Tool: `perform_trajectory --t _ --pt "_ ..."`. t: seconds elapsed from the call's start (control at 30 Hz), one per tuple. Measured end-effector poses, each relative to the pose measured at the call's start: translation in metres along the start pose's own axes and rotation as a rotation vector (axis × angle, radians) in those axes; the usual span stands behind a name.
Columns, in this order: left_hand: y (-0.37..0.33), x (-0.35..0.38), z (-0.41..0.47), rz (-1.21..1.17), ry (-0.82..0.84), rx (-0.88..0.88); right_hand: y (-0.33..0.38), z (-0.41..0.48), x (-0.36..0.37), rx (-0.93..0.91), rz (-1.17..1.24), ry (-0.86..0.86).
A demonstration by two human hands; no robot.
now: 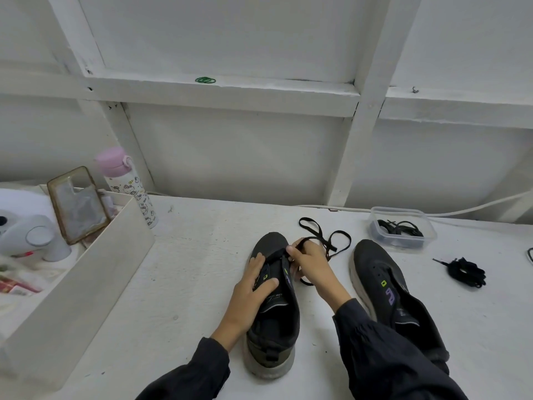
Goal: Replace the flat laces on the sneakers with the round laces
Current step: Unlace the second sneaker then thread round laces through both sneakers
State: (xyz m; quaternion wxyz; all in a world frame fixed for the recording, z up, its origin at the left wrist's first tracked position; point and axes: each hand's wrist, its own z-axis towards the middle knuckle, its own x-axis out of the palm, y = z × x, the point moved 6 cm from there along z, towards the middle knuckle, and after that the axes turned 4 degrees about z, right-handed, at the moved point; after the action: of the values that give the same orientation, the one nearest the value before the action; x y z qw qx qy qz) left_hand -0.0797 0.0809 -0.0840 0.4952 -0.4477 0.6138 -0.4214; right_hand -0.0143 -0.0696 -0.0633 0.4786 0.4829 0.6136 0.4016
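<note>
Two black sneakers stand toe-away on the white table. My left hand (253, 280) grips the left side of the left sneaker (274, 319) at its eyelets, thumb across the tongue. My right hand (310, 262) pinches a flat black lace (320, 235) that still runs through the lowest eyelets near the toe; its loose loops trail onto the table behind the hand. The right sneaker (380, 278) carries no lace, and my right sleeve covers part of its heel. A clear plastic tub (402, 229) holds round black laces. A bundled black lace (465, 272) lies to the right.
A white open box (86, 272) stands at the left with a phone case (76, 204) leaning in it. A pink-lidded bottle (127, 186) stands behind it. A white cable (476, 209) runs along the wall. Green bands (205, 80) lie on the wall's ledge.
</note>
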Motion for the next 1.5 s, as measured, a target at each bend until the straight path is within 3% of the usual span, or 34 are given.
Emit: perform_trajectory --t 0.17,0.3,0.63,0.73,0.93,1.1,1.23,1.33,1.5 --pt "-0.008 -0.011 0.003 0.022 -0.091 0.03 0.001 -0.007 -0.002 -0.069 0.102 0.024" --pt "-0.03 -0.026 0.012 0.209 -0.222 0.21 -0.004 -0.013 -0.004 -0.083 0.202 0.001" --pt "-0.061 -0.011 0.04 0.892 -0.103 0.326 -0.004 -0.012 -0.003 -0.168 0.169 -0.047" --pt "-0.061 -0.009 0.04 0.988 -0.119 0.354 -0.005 -0.01 0.001 -0.181 0.134 -0.071" --pt "-0.053 -0.005 0.038 0.935 -0.17 0.419 -0.009 -0.005 0.007 -0.158 0.004 -0.076" --pt "-0.04 -0.015 0.038 0.582 -0.137 0.364 -0.009 -0.007 0.0 -0.058 0.19 -0.111" --pt "-0.026 -0.03 0.039 0.29 -0.153 0.296 -0.02 -0.015 -0.005 0.025 0.174 -0.147" --pt "-0.019 -0.039 0.036 0.332 -0.173 0.333 -0.027 -0.023 -0.003 0.068 0.179 -0.167" --pt "-0.024 -0.039 0.037 0.45 -0.142 0.401 -0.018 -0.035 0.012 -0.031 0.205 -0.184"
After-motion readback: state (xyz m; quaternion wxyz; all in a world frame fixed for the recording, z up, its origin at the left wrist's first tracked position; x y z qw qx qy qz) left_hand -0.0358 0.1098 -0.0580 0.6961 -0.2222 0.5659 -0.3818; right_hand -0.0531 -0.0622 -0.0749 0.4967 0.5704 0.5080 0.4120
